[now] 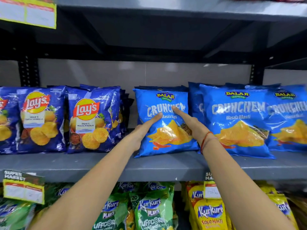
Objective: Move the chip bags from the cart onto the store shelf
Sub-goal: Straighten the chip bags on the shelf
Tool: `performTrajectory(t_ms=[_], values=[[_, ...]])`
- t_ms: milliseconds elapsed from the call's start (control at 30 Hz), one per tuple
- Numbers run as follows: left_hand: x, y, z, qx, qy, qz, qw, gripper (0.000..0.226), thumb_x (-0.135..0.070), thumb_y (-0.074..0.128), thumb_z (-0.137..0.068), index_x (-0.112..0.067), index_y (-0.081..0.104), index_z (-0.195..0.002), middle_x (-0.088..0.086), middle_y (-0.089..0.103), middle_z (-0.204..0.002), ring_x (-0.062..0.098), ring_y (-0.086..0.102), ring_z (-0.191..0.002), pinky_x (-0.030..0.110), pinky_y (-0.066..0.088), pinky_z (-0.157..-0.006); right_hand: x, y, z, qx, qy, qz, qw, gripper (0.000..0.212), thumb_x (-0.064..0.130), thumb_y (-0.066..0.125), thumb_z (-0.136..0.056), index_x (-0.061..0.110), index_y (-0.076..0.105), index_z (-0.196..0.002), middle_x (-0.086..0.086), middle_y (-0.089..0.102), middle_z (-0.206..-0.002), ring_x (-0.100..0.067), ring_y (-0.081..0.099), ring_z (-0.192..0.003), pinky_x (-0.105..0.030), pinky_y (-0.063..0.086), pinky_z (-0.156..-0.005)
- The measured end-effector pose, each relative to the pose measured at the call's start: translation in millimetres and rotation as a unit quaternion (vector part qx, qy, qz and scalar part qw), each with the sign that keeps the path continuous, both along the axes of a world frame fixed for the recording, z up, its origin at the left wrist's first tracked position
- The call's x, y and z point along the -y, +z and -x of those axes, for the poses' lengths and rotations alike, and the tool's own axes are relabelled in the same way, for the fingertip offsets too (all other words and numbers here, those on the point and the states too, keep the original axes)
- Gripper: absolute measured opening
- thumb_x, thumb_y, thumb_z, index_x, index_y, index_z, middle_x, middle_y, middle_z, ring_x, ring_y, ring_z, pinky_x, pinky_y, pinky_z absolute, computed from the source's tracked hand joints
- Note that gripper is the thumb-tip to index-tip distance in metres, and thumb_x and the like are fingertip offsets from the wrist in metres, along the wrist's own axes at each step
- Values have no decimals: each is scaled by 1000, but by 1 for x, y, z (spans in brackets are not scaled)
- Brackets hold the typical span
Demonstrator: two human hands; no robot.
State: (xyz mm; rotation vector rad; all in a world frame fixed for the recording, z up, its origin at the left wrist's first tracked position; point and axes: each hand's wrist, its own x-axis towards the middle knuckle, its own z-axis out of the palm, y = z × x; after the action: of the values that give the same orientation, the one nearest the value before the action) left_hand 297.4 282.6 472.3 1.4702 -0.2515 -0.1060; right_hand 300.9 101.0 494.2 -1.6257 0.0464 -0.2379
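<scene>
A light blue Crunchem chip bag [163, 140] stands upright on the grey shelf [99, 165], in front of more bags of the same kind. My left hand [144, 130] lies flat against the bag's left side, fingers stretched up onto its front. Flat on the bag's right side rests my right hand [187, 120], whose fingertips reach the printed name. Both hands press on the bag from the sides without closing around it. A red thread circles my right wrist. The cart is out of view.
Two more Crunchem stacks [235, 120] stand right of the bag. Dark blue Lay's bags [89, 120] fill the shelf's left part, with a gap between them and the Crunchem bag. Green and yellow Kurkure bags [149, 211] fill the lower shelf. Price tags [24, 191] hang from shelf edges.
</scene>
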Motion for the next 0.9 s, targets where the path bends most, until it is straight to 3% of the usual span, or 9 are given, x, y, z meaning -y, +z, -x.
performTrajectory(t_ms=[67,267,333,400,500,567,633,767,900], values=[[0,-1,0,3,6,-13,1000,93,-60,84,-34,-22,63,-116,4,73,-108,25,68,-99,43,52,-93,1,0,-1,7,27,-11,1000,79,62,78,-60,16,60,-123,2,69,-103,-12,64,-84,-24,47,-67],[-12,6,-10,77,8,4,997,84,-47,86,-36,-16,65,-111,2,78,-91,20,73,-81,29,59,-59,7,11,-2,21,89,-70,993,90,56,82,-59,16,51,-134,-7,66,-124,-23,67,-107,-41,52,-97],[-19,9,-15,95,-4,20,995,81,-53,82,-44,-18,63,-114,1,77,-96,19,73,-86,29,59,-62,7,19,3,49,112,-43,992,75,62,77,-62,25,62,-125,6,72,-114,-8,71,-97,-32,54,-87],[-24,10,-21,106,5,19,994,91,-64,76,-46,-20,56,-123,2,72,-112,18,69,-97,33,57,-78,7,21,7,80,116,-1,990,64,65,71,-66,31,65,-120,22,70,-104,11,67,-81,-16,47,-74],[-24,4,-25,101,6,-4,995,95,-69,72,-46,-19,53,-125,2,68,-118,18,67,-102,35,54,-87,6,7,0,126,70,-11,989,46,51,75,-72,23,67,-108,8,69,-113,5,69,-78,-9,51,-64],[-24,-2,-29,115,-7,-6,993,79,-65,72,-50,-21,60,-115,0,74,-108,15,71,-93,26,58,-71,5,-5,-6,169,30,-53,984,30,36,78,-75,18,69,-97,-3,73,-105,-5,72,-74,-14,56,-58],[-25,-6,-32,129,-5,1,992,76,-63,77,-50,-20,62,-112,-2,75,-103,14,71,-92,21,57,-64,5,-10,-11,201,-4,-72,977,33,31,80,-73,12,69,-98,-7,75,-98,-18,73,-82,-26,60,-67],[-30,-3,-39,179,11,14,984,77,-58,85,-42,-22,64,-106,-6,76,-101,15,70,-94,25,58,-69,8,-6,-16,253,-35,-48,966,47,32,82,-70,5,66,-105,-8,75,-99,-22,73,-87,-37,59,-76],[-31,-2,-44,199,18,28,979,68,-49,89,-42,-24,65,-101,-7,76,-98,15,70,-94,26,59,-71,6,-12,-14,291,-65,-43,953,44,35,81,-70,3,66,-97,-6,75,-95,-18,72,-85,-33,59,-74]])
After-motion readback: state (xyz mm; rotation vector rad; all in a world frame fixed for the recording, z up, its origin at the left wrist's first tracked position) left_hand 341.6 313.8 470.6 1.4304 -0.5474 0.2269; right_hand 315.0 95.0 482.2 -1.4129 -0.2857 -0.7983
